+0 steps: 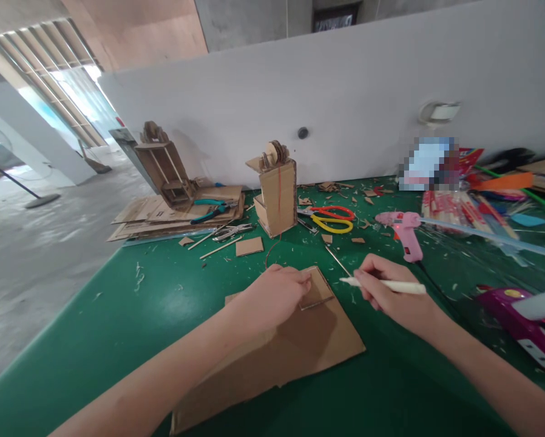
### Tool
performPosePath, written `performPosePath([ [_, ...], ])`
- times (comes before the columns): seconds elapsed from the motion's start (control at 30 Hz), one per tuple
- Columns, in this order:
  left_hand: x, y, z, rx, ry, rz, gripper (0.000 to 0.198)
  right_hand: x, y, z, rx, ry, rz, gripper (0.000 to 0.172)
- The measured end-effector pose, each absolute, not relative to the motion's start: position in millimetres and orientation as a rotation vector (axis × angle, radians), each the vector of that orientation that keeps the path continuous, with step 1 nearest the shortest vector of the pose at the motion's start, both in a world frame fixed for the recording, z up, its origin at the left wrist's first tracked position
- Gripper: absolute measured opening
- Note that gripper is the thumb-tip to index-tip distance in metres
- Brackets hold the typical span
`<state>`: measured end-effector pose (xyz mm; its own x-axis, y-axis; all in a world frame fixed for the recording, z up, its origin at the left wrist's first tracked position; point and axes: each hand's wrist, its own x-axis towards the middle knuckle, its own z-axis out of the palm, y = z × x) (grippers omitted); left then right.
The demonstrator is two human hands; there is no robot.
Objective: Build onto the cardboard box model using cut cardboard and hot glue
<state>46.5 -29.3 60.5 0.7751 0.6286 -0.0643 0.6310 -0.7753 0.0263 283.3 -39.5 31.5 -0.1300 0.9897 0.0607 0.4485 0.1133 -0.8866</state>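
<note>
Head view: left hand (272, 297) rests fingertips on small cardboard piece (317, 290), atop larger cardboard sheet (318, 343) on green table (118, 321); cannot tell if fingers pinch or merely press. Right-hand (386, 297) fingers clamped round white pen (404, 287), tip right of piece, apart from it. Best we press piece flat, fingertips clear of edge, pen steeper, strokes light.

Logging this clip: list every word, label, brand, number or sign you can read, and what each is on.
No text can be read with certainty.
Red packet: pale lettering, too small and blurred.
Red-and-white wrappers: markings too blurred.
Purple device: yellow label, too small.
White pen in the right hand: no print discernible.
Pixelated patch: unreadable.
</note>
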Motion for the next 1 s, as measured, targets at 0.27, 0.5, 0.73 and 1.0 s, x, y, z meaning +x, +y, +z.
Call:
performPosePath([
  [0.27,90,-51,49,3.028,1.225,-0.238,0.018,246,-16,55,-1.199,-1.521,0.988,0.026],
  [0.5,90,-54,47,2.986,1.350,-0.133,0.030,223,-7,39,-1.085,-1.317,1.074,0.025],
  [0.73,53,-38,51,2.941,1.195,-0.007,0.027,216,-7,0,-1.140,-1.110,1.104,0.029],
  [1.0,45,-6,68,3.057,0.737,-0.097,0.024,225,-8,2,-1.123,-1.061,1.020,0.029],
])
